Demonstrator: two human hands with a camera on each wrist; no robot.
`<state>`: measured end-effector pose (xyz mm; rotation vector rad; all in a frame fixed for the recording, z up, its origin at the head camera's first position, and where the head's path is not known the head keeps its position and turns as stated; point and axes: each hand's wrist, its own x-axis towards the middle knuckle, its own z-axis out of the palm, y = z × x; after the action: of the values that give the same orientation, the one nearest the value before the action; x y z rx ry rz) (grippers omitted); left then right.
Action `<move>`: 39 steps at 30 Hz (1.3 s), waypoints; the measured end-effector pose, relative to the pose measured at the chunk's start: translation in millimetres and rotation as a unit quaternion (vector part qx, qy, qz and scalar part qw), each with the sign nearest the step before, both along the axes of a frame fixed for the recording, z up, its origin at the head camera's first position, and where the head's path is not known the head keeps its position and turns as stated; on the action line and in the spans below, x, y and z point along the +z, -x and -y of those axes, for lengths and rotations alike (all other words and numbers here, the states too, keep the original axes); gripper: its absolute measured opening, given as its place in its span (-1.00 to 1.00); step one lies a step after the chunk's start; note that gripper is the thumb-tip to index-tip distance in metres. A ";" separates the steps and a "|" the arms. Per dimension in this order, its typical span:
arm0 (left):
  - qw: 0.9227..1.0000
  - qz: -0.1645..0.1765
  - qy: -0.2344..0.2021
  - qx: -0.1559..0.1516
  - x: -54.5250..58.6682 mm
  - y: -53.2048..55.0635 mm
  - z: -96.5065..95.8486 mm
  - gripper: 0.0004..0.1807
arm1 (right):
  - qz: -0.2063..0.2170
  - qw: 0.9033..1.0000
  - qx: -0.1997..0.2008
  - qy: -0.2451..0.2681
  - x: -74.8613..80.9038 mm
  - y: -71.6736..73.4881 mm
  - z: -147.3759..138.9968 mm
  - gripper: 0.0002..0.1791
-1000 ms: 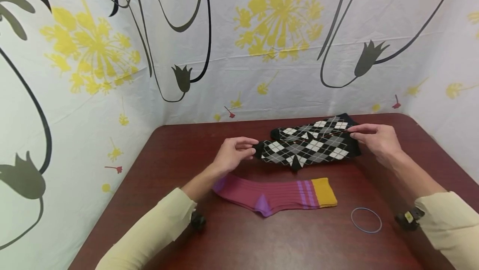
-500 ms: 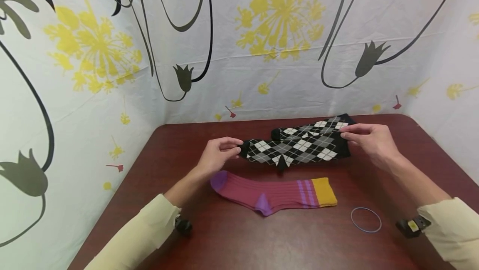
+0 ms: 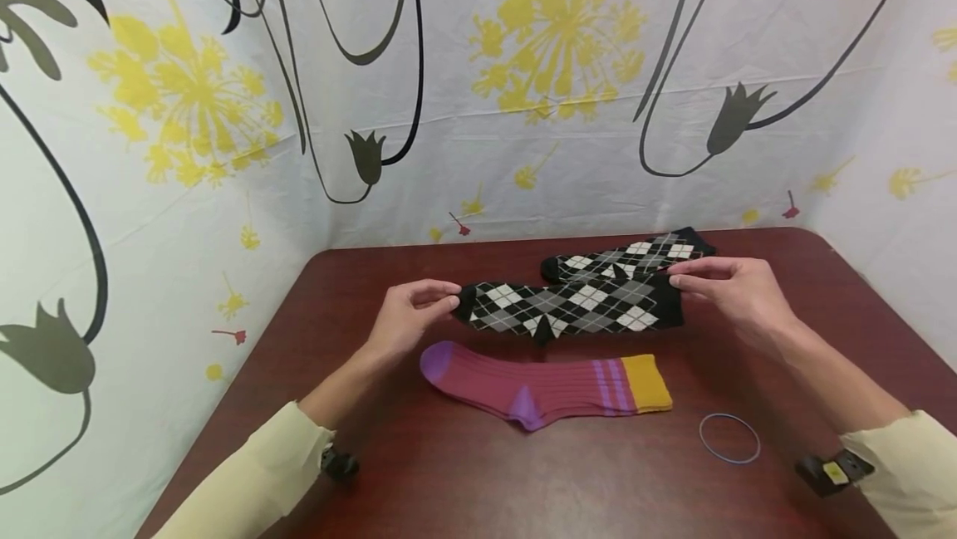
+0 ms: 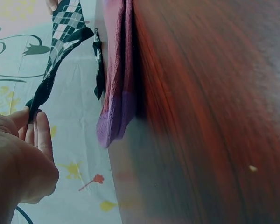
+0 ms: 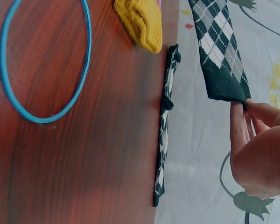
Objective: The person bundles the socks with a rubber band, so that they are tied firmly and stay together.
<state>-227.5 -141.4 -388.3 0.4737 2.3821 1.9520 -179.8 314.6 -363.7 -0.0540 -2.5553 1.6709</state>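
Note:
An argyle sock [image 3: 576,306] in black, grey and white is stretched sideways between my two hands, lifted off the table as both wrist views show. My left hand [image 3: 404,315] pinches its black toe, and my right hand [image 3: 736,294] pinches a corner of its black cuff. Behind it, a second argyle sock [image 3: 628,257] lies flat on the table, partly covered by the held one in the head view. Nearer to me lies a pink sock [image 3: 553,389] with purple toe and heel and a yellow cuff; it looks like two layers in the left wrist view.
A thin blue ring [image 3: 729,438] lies on the dark red wooden table [image 3: 568,489], right of the pink sock. White cloth [image 3: 419,215] with flower prints stands as a wall behind the table and at both sides.
Both hands have lifted the front argyle sock away from the other one and moved it left and toward me. The second argyle sock, pink sock and blue ring stay in place.

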 end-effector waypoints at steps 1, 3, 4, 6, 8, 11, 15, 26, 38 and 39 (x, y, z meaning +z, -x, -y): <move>1.000 -0.001 -0.001 0.002 0.3 -1.3 1.5 -0.79 | 0.001 1.000 0.002 -0.002 0.4 -1.2 0.9 -0.58; 1.000 -0.002 -0.004 0.005 1.1 -4.3 4.2 -0.79 | 0.003 1.000 0.006 -0.001 0.9 -3.6 2.4 -0.58; 1.000 -0.002 -0.008 0.007 1.5 -5.7 5.5 -0.80 | 0.005 1.000 0.008 0.002 1.1 -4.8 3.1 -0.58; 1.000 -0.003 -0.012 0.010 2.3 -8.5 8.1 -0.80 | 0.008 1.000 0.013 0.007 1.4 -7.3 4.5 -0.60; 1.000 -0.006 -0.015 0.013 2.8 -11.0 10.9 -0.79 | 0.011 1.000 0.016 0.017 1.9 -9.9 5.7 -0.62; 1.000 -0.009 -0.012 0.017 3.8 -14.2 14.8 -0.78 | 0.016 0.999 0.024 0.028 2.7 -14.2 7.0 -0.65; 1.000 0.003 -0.005 0.017 4.9 -18.5 20.0 -0.78 | 0.030 0.998 0.040 0.047 2.4 -19.1 8.2 -0.77; 0.998 0.053 0.027 0.007 4.0 -31.5 31.1 -0.76 | 0.083 0.992 0.075 0.065 0.3 -30.6 9.9 -0.77; 0.994 0.081 0.059 -0.036 -6.2 -38.8 37.5 -0.77 | 0.094 0.980 0.120 0.129 -11.6 -35.9 9.5 -0.86; 0.994 0.084 0.063 -0.040 -6.9 -39.6 37.7 -0.77 | 0.098 0.980 0.118 0.129 -12.7 -35.8 9.6 -0.86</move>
<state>-187.9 -179.1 -395.2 0.3768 2.3253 1.7223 -144.0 304.9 -376.4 0.0757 -2.5449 2.1829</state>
